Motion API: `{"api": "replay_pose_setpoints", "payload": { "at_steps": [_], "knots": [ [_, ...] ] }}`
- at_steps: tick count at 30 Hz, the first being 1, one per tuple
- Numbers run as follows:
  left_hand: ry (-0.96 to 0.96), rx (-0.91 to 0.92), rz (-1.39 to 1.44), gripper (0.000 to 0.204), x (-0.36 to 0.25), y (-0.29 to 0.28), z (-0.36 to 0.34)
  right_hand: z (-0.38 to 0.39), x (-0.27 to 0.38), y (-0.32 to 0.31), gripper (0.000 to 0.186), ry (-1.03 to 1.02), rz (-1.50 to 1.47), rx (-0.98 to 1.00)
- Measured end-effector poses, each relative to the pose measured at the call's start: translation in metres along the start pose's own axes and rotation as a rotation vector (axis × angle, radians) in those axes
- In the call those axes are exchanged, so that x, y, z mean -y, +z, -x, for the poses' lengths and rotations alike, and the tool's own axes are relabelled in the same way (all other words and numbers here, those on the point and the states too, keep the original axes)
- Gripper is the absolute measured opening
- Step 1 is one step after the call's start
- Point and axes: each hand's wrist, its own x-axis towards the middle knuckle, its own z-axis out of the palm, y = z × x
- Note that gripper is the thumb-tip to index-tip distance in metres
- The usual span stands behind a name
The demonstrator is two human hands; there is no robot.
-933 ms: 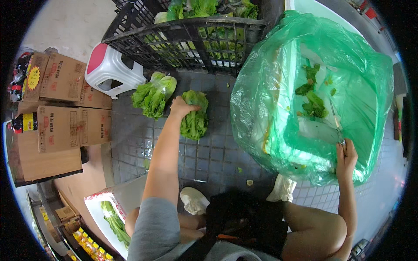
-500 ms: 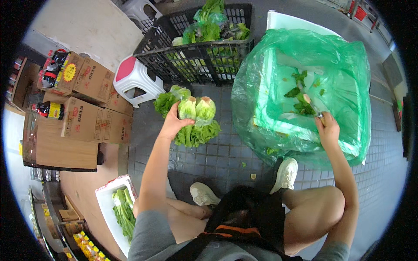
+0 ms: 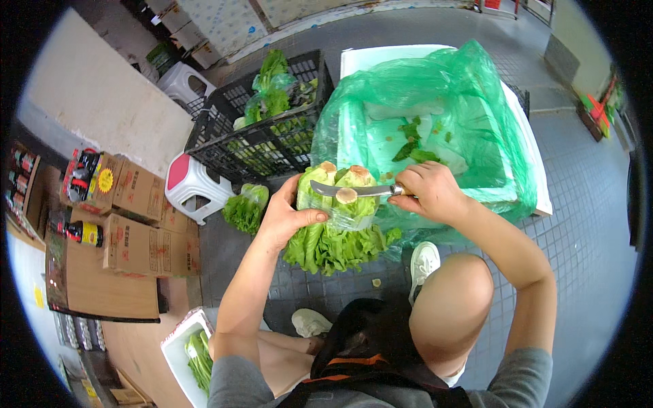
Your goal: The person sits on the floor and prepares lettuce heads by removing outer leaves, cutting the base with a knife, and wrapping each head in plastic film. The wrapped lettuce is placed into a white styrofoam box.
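In front of me, my left hand (image 3: 284, 216) grips a bundle of lettuce (image 3: 337, 243). Its stem ends point up toward me, and clear plastic wraps its upper part. My right hand (image 3: 430, 192) is closed round the handle of a knife (image 3: 314, 186) with a slightly curved blade. The blade lies across the lettuce just below the pale stem ends, and a round slice of stem (image 3: 346, 196) rests at the blade. Left of the bundle, another lettuce (image 3: 246, 206) lies on the floor.
A white foam box (image 3: 529, 153) lined with a green plastic bag (image 3: 476, 81) holds scraps of leaf. A black crate (image 3: 258, 151) of greens stands behind the lettuce. To the left are a white stool (image 3: 194, 190) and cardboard boxes (image 3: 136, 248). Another foam box (image 3: 178, 360) sits by my left leg.
The knife in my right hand has come left from over the bag-lined box to the lettuce. My left hand has brought the bundle slightly right. The view has shifted.
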Motion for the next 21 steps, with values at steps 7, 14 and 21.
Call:
{"api": "replay_pose_setpoints", "payload": {
  "at_steps": [7,14,21],
  "knots": [
    [-0.018,0.031,0.022,0.085,-0.003,0.031,-0.013,0.015,-0.027,-0.011,0.03,-0.014,0.117,-0.079],
    [-0.036,0.076,0.019,0.085,-0.004,0.033,-0.032,0.019,-0.062,-0.014,0.029,0.0,0.061,-0.068],
    [-0.069,0.114,0.045,0.086,0.006,0.037,-0.035,0.021,-0.118,-0.005,0.022,0.071,0.029,0.034]
  ]
}}
